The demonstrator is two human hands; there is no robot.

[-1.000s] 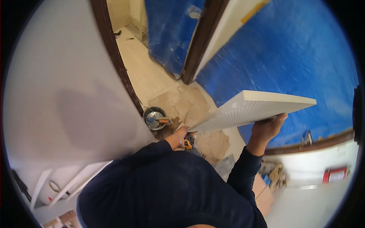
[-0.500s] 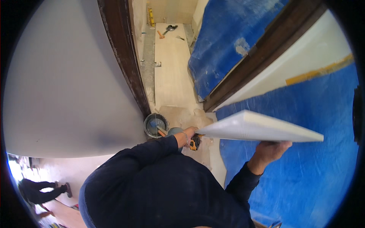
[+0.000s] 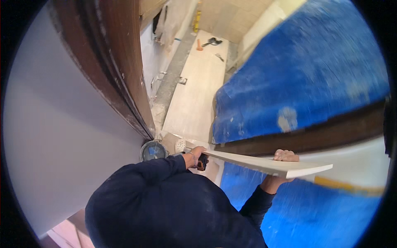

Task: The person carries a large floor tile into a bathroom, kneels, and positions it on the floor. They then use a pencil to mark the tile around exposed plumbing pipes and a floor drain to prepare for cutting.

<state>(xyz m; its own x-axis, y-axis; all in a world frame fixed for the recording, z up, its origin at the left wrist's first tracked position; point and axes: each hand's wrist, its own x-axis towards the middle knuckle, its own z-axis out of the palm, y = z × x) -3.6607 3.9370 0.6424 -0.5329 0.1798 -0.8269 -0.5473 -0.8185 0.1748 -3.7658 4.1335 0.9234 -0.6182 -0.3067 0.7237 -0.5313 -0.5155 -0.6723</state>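
Observation:
A long pale tile (image 3: 256, 162), seen nearly edge-on, slants across in front of me. My left hand (image 3: 195, 156), with a bracelet at the wrist, is closed at its left end. Close under that hand is a black and orange tape measure (image 3: 202, 162); whether the hand also holds it I cannot tell. My right hand (image 3: 286, 156) grips the tile towards its right end, fingers showing over the far side and the wrist below. The tile hides the rest of that hand.
A bucket (image 3: 153, 151) stands by the dark left door frame (image 3: 120, 70), near a white clog (image 3: 180, 145). Through the doorway runs a pale floor strip (image 3: 194, 99) with an orange-handled tool (image 3: 199, 45) and a black tool (image 3: 213, 41). Blue sheeting (image 3: 264, 99) covers the right side.
My view has swung towards the doorway, and the person at lower left has left the picture. The tile now shows more edge-on, and my right hand's fingers appear over its far side.

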